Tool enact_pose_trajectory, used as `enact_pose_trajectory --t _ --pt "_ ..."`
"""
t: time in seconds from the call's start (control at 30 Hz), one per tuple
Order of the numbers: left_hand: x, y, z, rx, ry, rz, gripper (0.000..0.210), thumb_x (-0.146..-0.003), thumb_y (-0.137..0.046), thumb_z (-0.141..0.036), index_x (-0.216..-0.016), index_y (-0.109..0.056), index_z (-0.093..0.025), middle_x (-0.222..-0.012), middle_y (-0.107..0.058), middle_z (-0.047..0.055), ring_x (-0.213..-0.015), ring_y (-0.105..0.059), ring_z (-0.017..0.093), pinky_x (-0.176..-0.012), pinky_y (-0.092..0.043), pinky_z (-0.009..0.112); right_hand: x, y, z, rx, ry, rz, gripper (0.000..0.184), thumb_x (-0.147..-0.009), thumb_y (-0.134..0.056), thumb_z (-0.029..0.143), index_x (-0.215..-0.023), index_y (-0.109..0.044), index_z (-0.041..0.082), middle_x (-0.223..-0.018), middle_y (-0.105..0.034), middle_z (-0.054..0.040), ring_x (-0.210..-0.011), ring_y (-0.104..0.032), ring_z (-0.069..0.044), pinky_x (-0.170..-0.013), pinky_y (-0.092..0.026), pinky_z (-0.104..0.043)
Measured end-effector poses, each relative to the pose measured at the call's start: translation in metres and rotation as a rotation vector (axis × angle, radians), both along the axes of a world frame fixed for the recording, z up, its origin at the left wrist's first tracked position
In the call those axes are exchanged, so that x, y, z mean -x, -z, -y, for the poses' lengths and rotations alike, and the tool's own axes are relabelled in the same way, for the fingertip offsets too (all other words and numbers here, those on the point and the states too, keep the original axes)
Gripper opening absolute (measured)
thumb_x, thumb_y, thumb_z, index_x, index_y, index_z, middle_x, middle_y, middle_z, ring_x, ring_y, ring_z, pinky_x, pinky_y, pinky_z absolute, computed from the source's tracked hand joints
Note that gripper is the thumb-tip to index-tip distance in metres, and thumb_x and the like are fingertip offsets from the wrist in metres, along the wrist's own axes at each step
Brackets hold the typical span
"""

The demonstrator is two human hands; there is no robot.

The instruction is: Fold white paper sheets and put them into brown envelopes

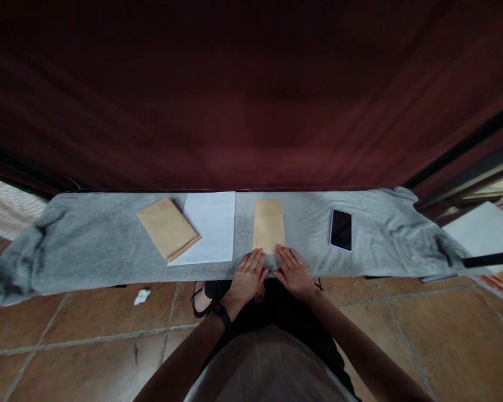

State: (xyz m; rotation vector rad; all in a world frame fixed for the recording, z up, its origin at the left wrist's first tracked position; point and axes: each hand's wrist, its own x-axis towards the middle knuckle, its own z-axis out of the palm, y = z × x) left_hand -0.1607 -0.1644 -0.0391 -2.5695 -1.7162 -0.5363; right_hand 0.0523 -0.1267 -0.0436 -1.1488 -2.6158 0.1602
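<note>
1. From my remote seat I see a tan rectangular paper envelope [269,223] lying flat on the grey fabric cover [96,240], just beyond both hands, its long axis running near to far.
2. Neither hand is clearly nearer: the bare left hand [248,274] has its fingertips at the near left corner, the bare right hand [295,273] at the near right one.
3. Both hands are palm down and flattened, fingers close together and pointing far, thumbs turned inward; I see neither gripping anything. How hard they press, I cannot tell.
4. To the left I have a tan paper envelope stack [165,226], tilted and overlapping a white paper sheet [213,229]; right, a dark-screened phone with a pale purple edge [341,230].
</note>
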Motion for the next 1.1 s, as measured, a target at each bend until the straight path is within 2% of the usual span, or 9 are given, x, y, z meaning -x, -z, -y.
enact_pose_trajectory --t 0.13,0.27,0.47,0.57,0.7,0.87,0.93,1.1 --pt "-0.016 0.000 -0.006 0.007 0.003 -0.003 0.057 -0.102 -0.037 -0.027 -0.157 -0.027 -0.014 -0.154 -0.047 0.014 -0.144 -0.042 0.025 -0.122 -0.032 0.048 0.000 0.001 0.006 0.005 0.050 -0.011 0.067 -0.103 -0.040 0.042 -0.161 -0.017 0.019 -0.160 -0.035 -0.0110 -0.148 -0.036 -0.027 -0.122 -0.030 -0.053" --pt "-0.027 0.002 -0.011 0.014 0.005 -0.012 0.059 -0.102 -0.036 -0.025 -0.158 -0.024 -0.013 -0.157 -0.043 0.014 -0.147 -0.038 0.025 -0.123 -0.029 0.047 0.001 0.000 0.007 0.007 0.063 0.001 0.061 -0.104 -0.036 0.040 -0.161 -0.020 0.023 -0.161 -0.033 -0.0075 -0.148 -0.036 -0.027 -0.123 -0.027 -0.052" --pt "-0.014 0.003 -0.006 -0.014 -0.071 -0.004 0.057 -0.102 -0.041 -0.033 -0.153 -0.035 -0.010 -0.153 -0.046 0.018 -0.146 -0.039 0.028 -0.119 -0.036 0.048 0.001 -0.001 0.009 0.007 0.083 -0.028 0.062 -0.104 -0.036 0.041 -0.161 -0.020 0.023 -0.159 -0.039 -0.0082 -0.144 -0.041 -0.028 -0.120 -0.030 -0.053" --pt "-0.006 0.004 -0.002 -0.052 -0.136 0.011 0.054 -0.102 -0.041 -0.033 -0.151 -0.038 -0.009 -0.152 -0.048 0.019 -0.143 -0.044 0.029 -0.114 -0.043 0.047 0.001 -0.001 0.010 0.012 0.125 -0.052 0.058 -0.104 -0.035 0.038 -0.160 -0.025 0.024 -0.157 -0.044 -0.0075 -0.141 -0.044 -0.029 -0.117 -0.033 -0.052" --pt "-0.008 0.007 0.002 -0.095 -0.205 0.054 0.054 -0.103 -0.042 -0.033 -0.154 -0.035 -0.016 -0.153 -0.046 0.018 -0.141 -0.047 0.031 -0.111 -0.046 0.051 0.007 -0.004 0.009 0.008 0.281 -0.110 0.050 -0.103 -0.038 0.032 -0.152 -0.042 0.025 -0.148 -0.055 -0.0096 -0.129 -0.052 -0.032 -0.104 -0.042 -0.050" --pt "-0.017 0.008 0.004 -0.037 -0.244 -0.001 0.055 -0.102 -0.044 -0.032 -0.152 -0.038 -0.009 -0.156 -0.041 0.022 -0.146 -0.038 0.034 -0.115 -0.039 0.054 0.023 -0.008 0.002 0.009 0.536 -0.130 0.039 -0.097 -0.047 0.028 -0.134 -0.057 0.021 -0.131 -0.062 -0.0149 -0.111 -0.056 -0.031 -0.091 -0.044 -0.045" --pt "-0.017 0.006 0.004 -0.002 -0.244 -0.033 0.053 -0.102 -0.043 -0.031 -0.149 -0.042 -0.007 -0.155 -0.040 0.023 -0.147 -0.036 0.034 -0.116 -0.037 0.053 0.030 -0.009 -0.005 0.059 0.611 -0.215 0.034 -0.094 -0.051 0.024 -0.126 -0.061 0.018 -0.124 -0.063 -0.0153 -0.108 -0.056 -0.030 -0.091 -0.044 -0.043" --pt "-0.017 0.002 0.005 0.045 -0.254 -0.031 0.053 -0.100 -0.045 -0.029 -0.148 -0.043 -0.007 -0.157 -0.038 0.023 -0.148 -0.034 0.033 -0.119 -0.034 0.052 0.034 -0.012 -0.025 0.372 0.684 -0.729 0.019 -0.086 -0.055 0.024 -0.100 -0.065 0.017 -0.102 -0.068 -0.0131 -0.104 -0.058 -0.027 -0.098 -0.044 -0.045"
